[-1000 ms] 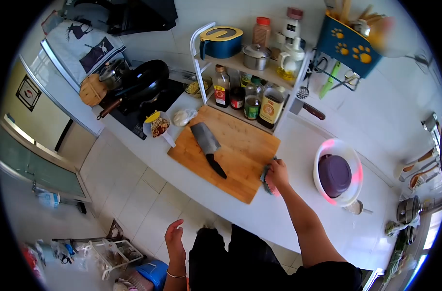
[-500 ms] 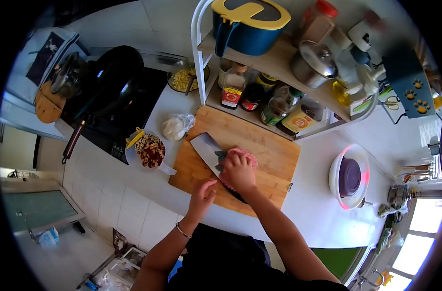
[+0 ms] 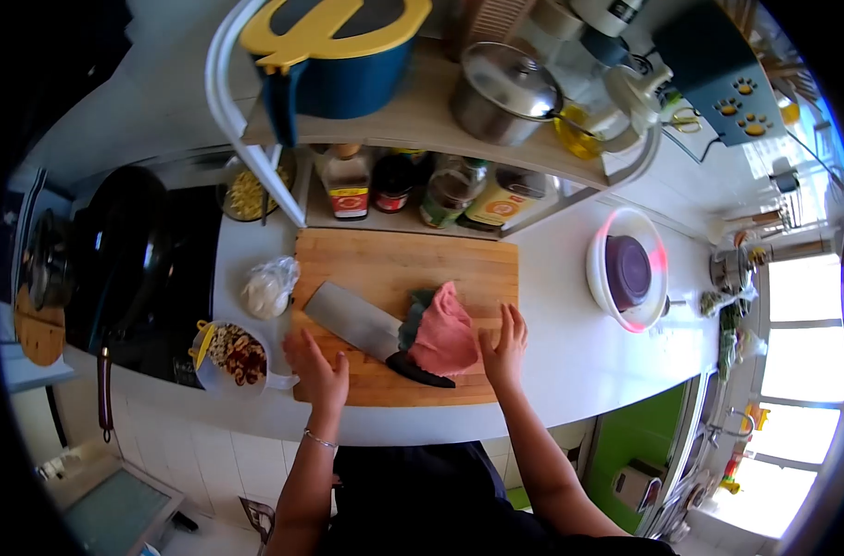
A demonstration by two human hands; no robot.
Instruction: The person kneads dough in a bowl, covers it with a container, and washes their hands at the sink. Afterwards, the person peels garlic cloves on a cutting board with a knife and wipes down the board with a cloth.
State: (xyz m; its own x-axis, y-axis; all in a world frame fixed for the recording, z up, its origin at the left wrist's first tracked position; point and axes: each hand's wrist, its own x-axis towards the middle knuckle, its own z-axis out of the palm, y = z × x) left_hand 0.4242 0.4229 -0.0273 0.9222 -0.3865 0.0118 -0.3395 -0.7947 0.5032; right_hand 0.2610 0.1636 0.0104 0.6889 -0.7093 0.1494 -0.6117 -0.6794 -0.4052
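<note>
A crumpled cloth [image 3: 445, 332], pink on one side and grey-green on the other, lies on the wooden cutting board [image 3: 366, 250]. Beside it, partly under its lower left edge, rests a cleaver [image 3: 352, 320] with a wide blade and black handle. My right hand [image 3: 504, 352] is open just right of the cloth; whether the thumb touches it I cannot tell. Over the board's left edge my left hand [image 3: 318, 371] is open and holds nothing. It is close to a white bowl [image 3: 278, 381] of nuts and grains.
A knotted plastic bag [image 3: 271, 287] sits left of the board, with a bowl of chopped yellow food [image 3: 249, 195] behind it. A shelf [image 3: 403, 102] with bottles and pots stands at the back. To the right is a white basin [image 3: 640, 232] holding a purple bowl [image 3: 628, 271].
My right hand has let go of the cloth and moved right of it. The left hand has moved left. The cloth now lies more spread out, and the camera view has shifted.
</note>
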